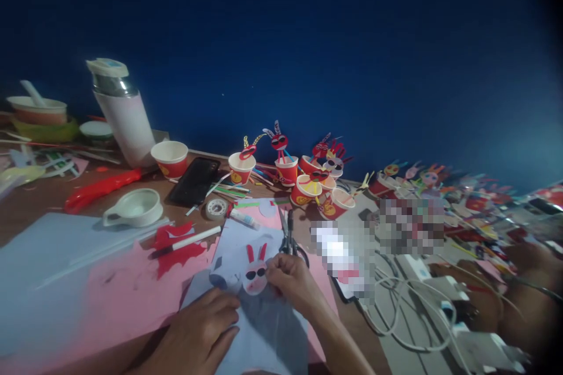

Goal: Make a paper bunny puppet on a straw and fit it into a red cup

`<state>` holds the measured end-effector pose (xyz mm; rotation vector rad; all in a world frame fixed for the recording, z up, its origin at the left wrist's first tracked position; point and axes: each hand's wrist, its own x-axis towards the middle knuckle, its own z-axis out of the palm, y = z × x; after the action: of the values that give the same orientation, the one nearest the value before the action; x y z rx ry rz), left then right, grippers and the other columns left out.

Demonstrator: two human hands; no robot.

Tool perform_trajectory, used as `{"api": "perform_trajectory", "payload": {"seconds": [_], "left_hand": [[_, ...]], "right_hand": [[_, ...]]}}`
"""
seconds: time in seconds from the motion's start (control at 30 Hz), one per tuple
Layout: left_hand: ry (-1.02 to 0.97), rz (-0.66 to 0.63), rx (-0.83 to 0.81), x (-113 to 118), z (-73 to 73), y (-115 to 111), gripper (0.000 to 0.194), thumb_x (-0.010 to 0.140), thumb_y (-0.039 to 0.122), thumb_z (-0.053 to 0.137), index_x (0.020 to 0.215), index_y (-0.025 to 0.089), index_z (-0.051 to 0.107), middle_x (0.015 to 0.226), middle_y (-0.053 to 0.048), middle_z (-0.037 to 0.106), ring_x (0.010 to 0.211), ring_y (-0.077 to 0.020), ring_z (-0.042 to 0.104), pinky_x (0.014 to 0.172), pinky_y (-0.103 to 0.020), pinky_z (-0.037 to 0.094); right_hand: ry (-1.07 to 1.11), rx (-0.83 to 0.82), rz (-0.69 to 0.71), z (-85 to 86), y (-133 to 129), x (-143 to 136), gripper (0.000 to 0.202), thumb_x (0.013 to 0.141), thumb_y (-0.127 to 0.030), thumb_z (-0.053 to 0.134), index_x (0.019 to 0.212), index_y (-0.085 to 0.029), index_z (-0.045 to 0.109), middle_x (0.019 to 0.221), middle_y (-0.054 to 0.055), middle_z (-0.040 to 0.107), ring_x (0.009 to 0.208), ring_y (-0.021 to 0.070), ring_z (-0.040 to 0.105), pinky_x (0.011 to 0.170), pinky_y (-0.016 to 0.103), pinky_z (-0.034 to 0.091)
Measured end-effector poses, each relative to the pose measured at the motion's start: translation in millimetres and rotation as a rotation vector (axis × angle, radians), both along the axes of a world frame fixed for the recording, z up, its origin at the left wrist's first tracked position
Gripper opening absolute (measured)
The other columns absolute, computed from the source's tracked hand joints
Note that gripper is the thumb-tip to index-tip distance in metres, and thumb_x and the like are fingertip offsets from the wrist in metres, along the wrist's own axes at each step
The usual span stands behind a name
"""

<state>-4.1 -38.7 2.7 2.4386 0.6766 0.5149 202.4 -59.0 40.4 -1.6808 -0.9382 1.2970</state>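
Observation:
A white paper bunny face (254, 282) with red ears and dark glasses lies on a pale sheet (268, 328) in front of me. My right hand (290, 281) is at its right edge, thumb and fingers pinched together on the rim. To the left, my left hand (204, 328) rests on the sheet with its fingers bent and close together; whatever is beneath them is hidden. Black scissors (289, 240) lie just beyond my right hand. A white marker (189, 241) lies on red paper scraps (176, 261), and a glue tube (244, 218) is near the sheet's top.
Paper cups (287, 171) with bunny figures stand along the blue wall. A bottle (123, 117), a white mug (136, 208), a black phone (194, 180) and a tape roll (216, 208) are at left. Cables (396, 304), a lit phone (338, 252) and another person's arm (528, 310) are at right.

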Motion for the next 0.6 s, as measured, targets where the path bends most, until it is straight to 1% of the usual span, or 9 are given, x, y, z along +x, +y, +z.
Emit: {"api": "perform_trajectory", "payload": {"seconds": [0.1, 0.2, 0.47, 0.6], "left_hand": [[-0.016, 0.012, -0.002, 1, -0.8, 0, 0.017, 0.085, 0.017, 0.046, 0.085, 0.022, 0.063, 0.097, -0.004, 0.066, 0.090, -0.0198, 0.058, 0.079, -0.030, 0.048], [-0.033, 0.017, -0.028, 2, -0.4, -1, 0.017, 0.085, 0.016, 0.046, 0.085, 0.021, 0.062, 0.097, -0.004, 0.066, 0.089, -0.0201, 0.057, 0.078, -0.031, 0.048], [0.015, -0.026, -0.103, 2, 15.9, 0, 0.018, 0.086, 0.015, 0.045, 0.081, 0.018, 0.062, 0.098, -0.005, 0.065, 0.089, -0.0206, 0.056, 0.077, -0.032, 0.046], [0.055, -0.045, -0.138, 1, 18.7, 1, 0.017, 0.087, 0.015, 0.045, 0.082, 0.018, 0.061, 0.099, -0.005, 0.064, 0.090, -0.0201, 0.055, 0.077, -0.032, 0.045]], "right_hand": [[0.049, -0.024, 0.023, 0.1, 3, 2, 0.008, 0.063, -0.026, 0.051, 0.058, -0.020, 0.048, 0.037, -0.009, 0.043, 0.032, 0.0053, 0.033, 0.035, 0.018, 0.022], [0.075, -0.031, 0.025, 0.8, 3, 3, 0.010, 0.063, -0.026, 0.052, 0.057, -0.019, 0.048, 0.037, -0.009, 0.044, 0.032, 0.0046, 0.032, 0.035, 0.018, 0.021], [0.132, -0.040, 0.018, 2.2, 0, 4, 0.015, 0.063, -0.028, 0.057, 0.057, -0.019, 0.048, 0.039, -0.009, 0.044, 0.034, 0.0043, 0.033, 0.035, 0.018, 0.022], [0.157, -0.041, 0.028, 2.1, 0, 4, 0.016, 0.062, -0.030, 0.058, 0.056, -0.018, 0.049, 0.037, -0.009, 0.043, 0.033, 0.0042, 0.033, 0.035, 0.018, 0.021]]}}
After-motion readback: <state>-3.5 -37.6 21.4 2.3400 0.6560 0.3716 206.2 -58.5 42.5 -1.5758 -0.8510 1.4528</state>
